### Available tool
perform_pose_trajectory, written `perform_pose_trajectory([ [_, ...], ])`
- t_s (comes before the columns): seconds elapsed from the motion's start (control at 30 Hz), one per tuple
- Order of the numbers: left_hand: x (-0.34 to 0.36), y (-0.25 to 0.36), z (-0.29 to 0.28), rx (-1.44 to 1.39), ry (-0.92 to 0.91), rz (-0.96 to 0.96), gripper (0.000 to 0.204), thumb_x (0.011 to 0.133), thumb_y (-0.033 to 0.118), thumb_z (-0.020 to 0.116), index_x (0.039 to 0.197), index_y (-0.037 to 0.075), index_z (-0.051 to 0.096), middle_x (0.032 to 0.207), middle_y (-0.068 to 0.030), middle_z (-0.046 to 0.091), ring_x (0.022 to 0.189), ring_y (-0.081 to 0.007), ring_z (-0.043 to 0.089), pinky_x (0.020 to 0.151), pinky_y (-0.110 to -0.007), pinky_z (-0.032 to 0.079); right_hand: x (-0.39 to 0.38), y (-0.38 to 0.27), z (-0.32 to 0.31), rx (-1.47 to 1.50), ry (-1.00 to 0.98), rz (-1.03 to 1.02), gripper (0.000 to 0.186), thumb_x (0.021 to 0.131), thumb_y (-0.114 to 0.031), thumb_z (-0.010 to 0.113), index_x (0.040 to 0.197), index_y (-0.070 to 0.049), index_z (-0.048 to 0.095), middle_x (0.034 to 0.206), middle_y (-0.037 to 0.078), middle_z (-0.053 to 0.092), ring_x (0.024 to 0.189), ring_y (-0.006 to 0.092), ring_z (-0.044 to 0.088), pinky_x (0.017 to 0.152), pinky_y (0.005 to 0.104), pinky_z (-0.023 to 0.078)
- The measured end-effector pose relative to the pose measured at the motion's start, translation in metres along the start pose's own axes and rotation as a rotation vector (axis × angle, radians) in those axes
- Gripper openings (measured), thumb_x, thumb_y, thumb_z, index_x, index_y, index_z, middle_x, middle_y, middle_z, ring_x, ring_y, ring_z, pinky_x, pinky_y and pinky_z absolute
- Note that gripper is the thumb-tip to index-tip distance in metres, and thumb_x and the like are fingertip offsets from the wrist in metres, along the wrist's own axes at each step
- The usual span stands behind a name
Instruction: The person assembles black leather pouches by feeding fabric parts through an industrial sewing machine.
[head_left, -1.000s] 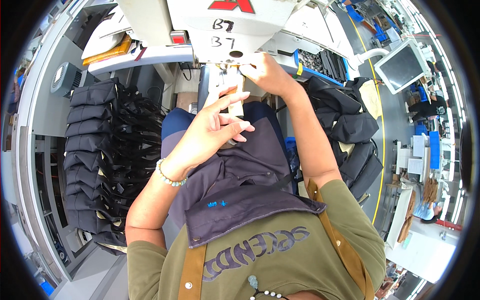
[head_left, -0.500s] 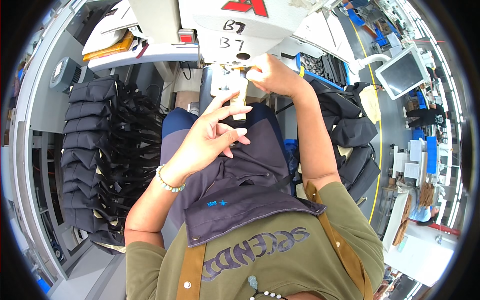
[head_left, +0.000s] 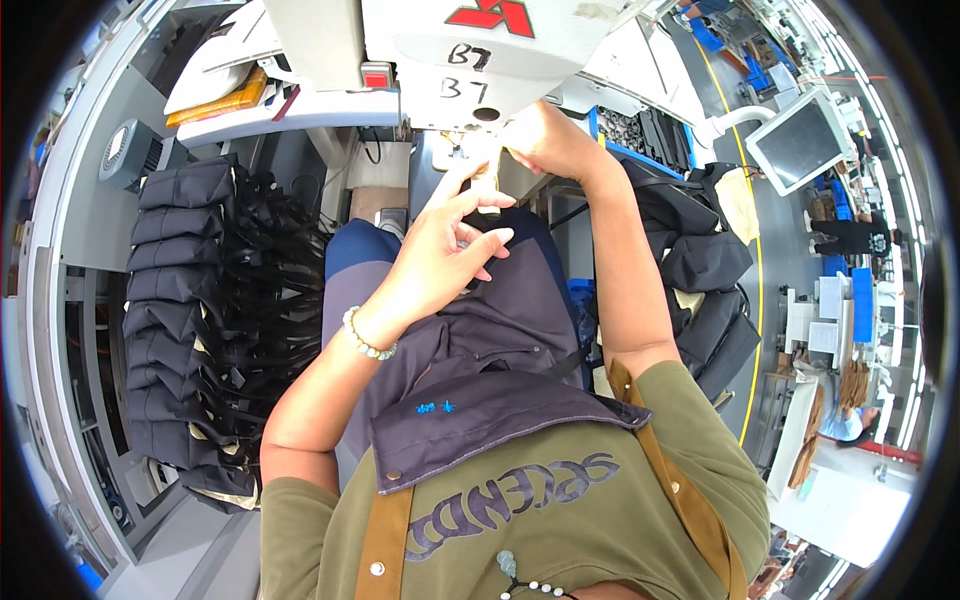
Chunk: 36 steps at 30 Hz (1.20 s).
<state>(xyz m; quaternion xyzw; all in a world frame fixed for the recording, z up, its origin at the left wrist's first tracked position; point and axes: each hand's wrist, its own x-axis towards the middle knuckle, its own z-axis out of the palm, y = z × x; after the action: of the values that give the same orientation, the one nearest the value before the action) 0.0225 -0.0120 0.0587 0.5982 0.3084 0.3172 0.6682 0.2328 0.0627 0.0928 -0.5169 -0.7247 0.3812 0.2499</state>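
A white sewing machine head point(head_left: 430, 55) hangs over its narrow bed, straight in front of me. Below it lies a small cream piece point(head_left: 489, 183) with a dark lower end, bright with glare. My left hand point(head_left: 440, 245), with a beaded bracelet point(head_left: 368, 335) on the wrist, reaches over this piece from the left. Its fingers are spread, the fingertips at or just above the piece; contact is unclear. My right hand point(head_left: 555, 145) is closed, with curled fingers, beside the needle area at the piece's far end. Glare and the fingers hide what it grips.
Black fabric bags point(head_left: 175, 280) with dangling straps are stacked on my left. More black bags point(head_left: 700, 260) hang on my right. A blue tray point(head_left: 645, 140) of dark metal parts stands beyond my right hand. A monitor point(head_left: 800, 145) on an arm is farther right.
My left hand has moved slightly right, its fingers nearer the right hand. The right hand has shifted slightly right, and the cream piece has moved a little away from me.
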Motion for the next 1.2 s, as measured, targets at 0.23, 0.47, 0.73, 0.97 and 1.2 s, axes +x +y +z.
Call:
perform_pose_trajectory([
  [0.23,0.013,0.011,0.001,0.0,-0.002,-0.11,0.032,0.097,0.008,0.062,0.128,0.001,0.06,0.152,-0.0146,0.041,0.088,-0.0157,0.073,0.064,-0.023,0.058,0.007,0.013,-0.007,0.003,-0.003,0.063,0.018,0.088,-0.014,0.056,0.099,-0.002,0.066,0.062,0.005,0.058,0.044,0.0126,0.052,0.045,0.0299,0.041],
  [0.47,0.001,0.007,0.002,-0.03,0.092,-0.013,0.033,0.094,0.007,0.065,0.125,-0.002,0.061,0.134,-0.0184,0.056,0.085,-0.0152,0.072,0.064,-0.026,0.06,-0.002,0.019,0.003,-0.08,0.067,-0.088,0.02,0.094,-0.017,0.057,0.088,0.001,0.062,0.063,0.004,0.059,0.057,0.0108,0.057,0.051,0.0266,0.044],
  [0.73,-0.007,0.007,-0.062,0.028,0.351,0.109,0.016,0.1,0.012,0.059,0.107,0.004,0.07,0.114,-0.0075,0.072,0.089,-0.0108,0.068,0.068,-0.022,0.053,-0.023,0.055,-0.007,0.125,0.346,-0.069,0.028,0.1,-0.017,0.057,0.126,-0.009,0.065,0.093,0.005,0.069,0.084,0.013,0.064,0.071,0.0271,0.052],
  [0.97,0.05,-0.036,-0.072,0.352,0.444,0.295,0.032,0.1,0.023,0.059,0.12,-0.002,0.065,0.107,-0.0124,0.072,0.101,-0.0177,0.066,0.088,-0.031,0.05,-0.006,0.071,0.061,0.359,0.531,-0.207,0.017,0.096,-0.017,0.06,0.104,-0.001,0.061,0.093,0.007,0.066,0.087,0.0148,0.063,0.081,0.0293,0.05],
  [1.2,0.06,-0.05,-0.085,0.555,0.455,0.222,0.029,0.097,0.023,0.062,0.111,-0.002,0.067,0.097,-0.0065,0.07,0.085,-0.0109,0.062,0.079,-0.028,0.049,-0.017,0.062,0.082,0.436,0.495,-0.194,0.015,0.097,-0.014,0.057,0.093,0.0,0.059,0.085,0.006,0.061,0.077,0.0121,0.058,0.073,0.0277,0.047],
])
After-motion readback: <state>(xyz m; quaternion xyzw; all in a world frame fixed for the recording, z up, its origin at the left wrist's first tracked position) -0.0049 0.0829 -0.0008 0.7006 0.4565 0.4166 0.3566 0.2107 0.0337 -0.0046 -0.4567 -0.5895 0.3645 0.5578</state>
